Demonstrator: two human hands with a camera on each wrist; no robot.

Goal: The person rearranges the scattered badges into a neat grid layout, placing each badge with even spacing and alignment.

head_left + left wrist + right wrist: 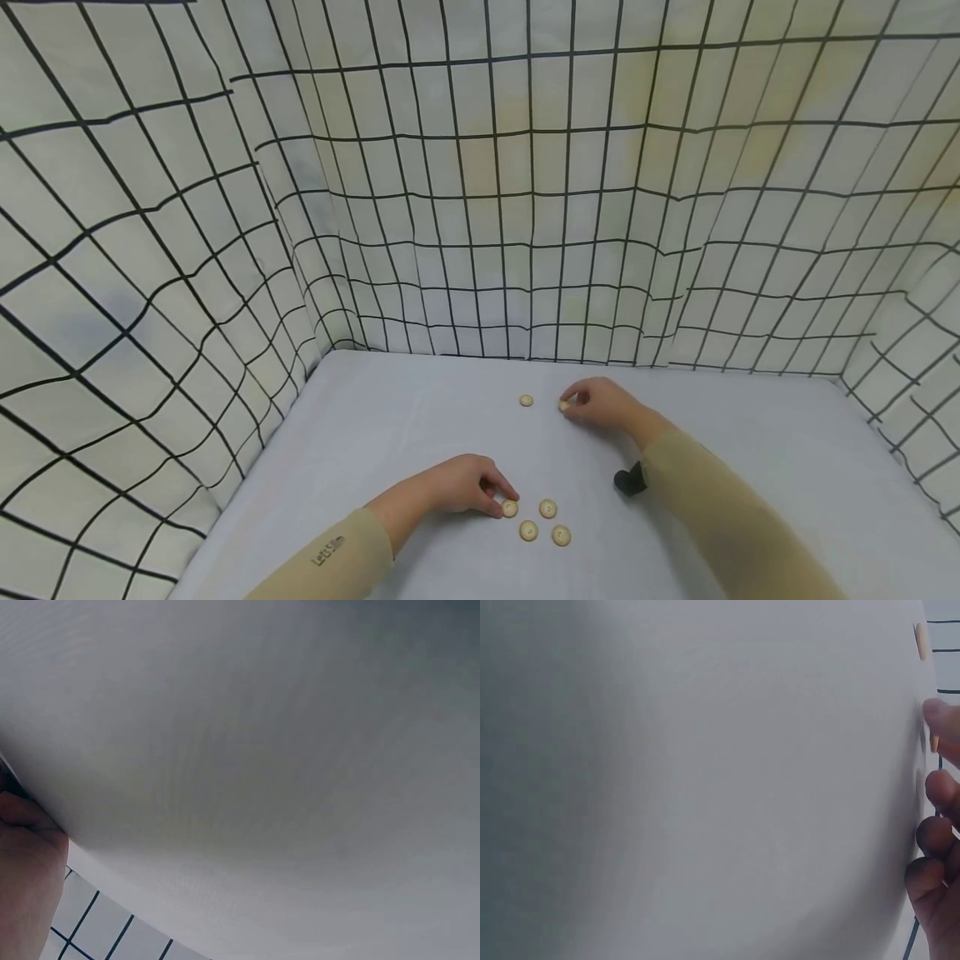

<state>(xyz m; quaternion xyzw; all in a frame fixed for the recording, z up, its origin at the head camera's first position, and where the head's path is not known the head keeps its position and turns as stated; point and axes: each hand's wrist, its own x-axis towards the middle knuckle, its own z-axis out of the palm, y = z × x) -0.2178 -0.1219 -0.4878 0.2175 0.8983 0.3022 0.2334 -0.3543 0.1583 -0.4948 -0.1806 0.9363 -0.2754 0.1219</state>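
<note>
Generally, at the white-covered desk (420, 400), the left grip (461, 485) and right grip (603, 402) likely meet light, stiff, possibly slippery loads, best held at opposite edges. Both are nearly closed: a round beige button (510, 507) is pinched at the left's fingertips, a matching beige button (564, 407) at the right's.

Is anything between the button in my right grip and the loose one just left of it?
Nothing visible. In the head view, only white tabletop shows between the right grip's pinched button and the loose button.
</note>
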